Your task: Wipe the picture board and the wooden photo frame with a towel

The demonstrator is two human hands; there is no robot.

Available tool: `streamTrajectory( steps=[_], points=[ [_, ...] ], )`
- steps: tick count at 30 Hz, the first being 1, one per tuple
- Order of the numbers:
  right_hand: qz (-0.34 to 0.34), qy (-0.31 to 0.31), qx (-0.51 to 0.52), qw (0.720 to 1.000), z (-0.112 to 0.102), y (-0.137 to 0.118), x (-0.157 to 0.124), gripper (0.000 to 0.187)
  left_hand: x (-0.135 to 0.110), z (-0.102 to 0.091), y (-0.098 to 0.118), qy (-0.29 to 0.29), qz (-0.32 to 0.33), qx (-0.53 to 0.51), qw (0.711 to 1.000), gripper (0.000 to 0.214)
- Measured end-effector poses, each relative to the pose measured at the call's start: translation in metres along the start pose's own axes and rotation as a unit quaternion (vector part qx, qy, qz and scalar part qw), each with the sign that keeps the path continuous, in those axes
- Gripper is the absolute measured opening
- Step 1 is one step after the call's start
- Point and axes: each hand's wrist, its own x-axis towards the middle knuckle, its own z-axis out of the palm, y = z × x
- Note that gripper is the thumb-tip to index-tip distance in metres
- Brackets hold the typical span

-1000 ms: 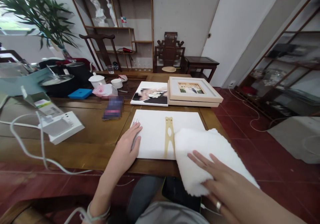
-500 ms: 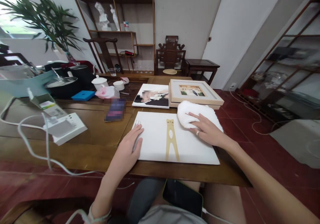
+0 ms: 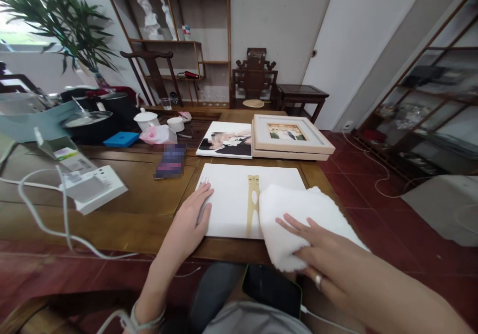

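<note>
A white flat panel [image 3: 227,209] lies on the wooden table in front of me. A tan stand piece [image 3: 251,209], with two legs and rounded ears at its top, is on its middle. My left hand [image 3: 192,219] rests with fingers stretched out over the panel's left edge. With my right hand [image 3: 323,254] I hold a fluffy white cloth [image 3: 298,209] against the panel's right part. The cloth covers the panel's right front corner, hides part of the stand's right leg and hangs past the near edge. My right thumb tucks in by a fold.
Behind the panel lie a photo print [image 3: 227,142] and framed pictures [image 3: 291,132]. To the left are a purple packet [image 3: 170,161], an open white box [image 3: 99,189] with cables, a blue box [image 3: 121,139] and pots [image 3: 87,125]. A phone [image 3: 272,286] lies on my lap.
My right hand has drawn the cloth from the panel's far right corner towards me, down over its near right corner. My left hand has stayed on the left edge.
</note>
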Motion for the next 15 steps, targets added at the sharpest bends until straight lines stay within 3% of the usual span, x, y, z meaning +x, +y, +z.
streamTrajectory(
  steps=[6,12,15],
  points=[
    [0.018,0.046,0.071,0.996,-0.011,0.029,0.026,0.035,0.0,0.0,0.0,0.0,-0.001,0.003,1.0,0.043],
    [0.08,0.169,0.047,0.981,0.005,0.052,0.086,0.039,0.0,0.0,-0.001,0.001,0.0,-0.001,1.0,0.042],
    [0.094,0.189,0.054,0.976,0.008,0.053,0.105,0.04,-0.001,-0.001,0.0,0.0,-0.005,-0.005,1.0,0.042]
  ],
)
